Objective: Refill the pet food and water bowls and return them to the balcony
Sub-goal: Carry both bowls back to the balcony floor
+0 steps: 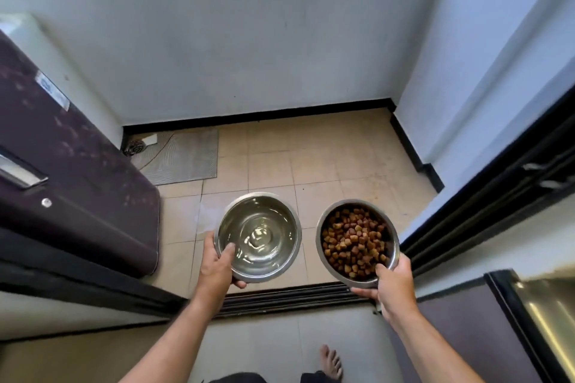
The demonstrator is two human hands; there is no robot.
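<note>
Left hand (217, 261) grips the near-left rim of the water bowl (259, 236): thumb hooked over the rim inside, fingers curled under the base. Steel bowl, clear water in it, held roughly level in the air. Right hand (392, 284) grips the near-right rim of the food bowl (357, 241) the same way, thumb on the inside edge, fingers beneath. This steel bowl holds brown kibble (353, 244) and tilts slightly toward the person. The two bowls are side by side, close but not touching, water bowl left of the food bowl.

Both bowls hang above the beige tiled balcony floor (311, 165), just beyond the dark sliding-door track (289, 297) that runs below the hands. Far ahead-left of the left hand, a grey mat (186, 155) lies in the floor corner with a drain (135, 146) at its left edge. Left of the left hand, a dark purple appliance (71, 171) stands against the white wall (249, 40). Right of the right hand, a dark door frame (485, 196). Behind the hands, one bare foot (331, 362) on the indoor floor.
</note>
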